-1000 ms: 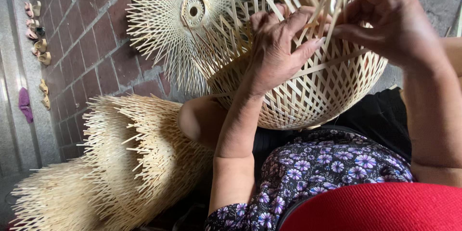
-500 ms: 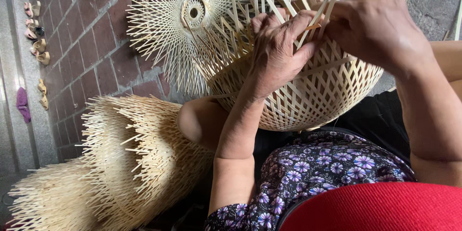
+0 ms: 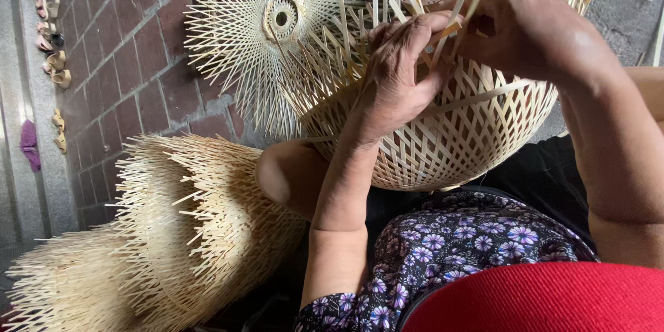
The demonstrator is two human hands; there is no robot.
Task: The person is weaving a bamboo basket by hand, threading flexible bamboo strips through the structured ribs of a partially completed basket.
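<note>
A half-woven bamboo basket (image 3: 443, 138) of pale open lattice rests on my lap, its loose strips sticking up at the rim. My left hand (image 3: 398, 76) presses against the basket's upper wall, fingers curled over several upright strips. Close beside it at the rim, my right hand (image 3: 526, 28) pinches a thin bamboo strip (image 3: 460, 28) between thumb and fingers. The two hands nearly touch. The fingertips of my right hand are partly hidden behind the strips.
A flat round woven bamboo piece (image 3: 280, 24) with a small centre hole lies on the red brick floor (image 3: 131, 62) beyond the basket. A stack of unfinished bamboo baskets (image 3: 159, 235) lies at lower left. Several sandals (image 3: 52, 41) sit along the grey kerb at far left.
My right hand has moved left and down toward my left hand and closed on a strip at the rim. My left hand has stayed on the basket wall.
</note>
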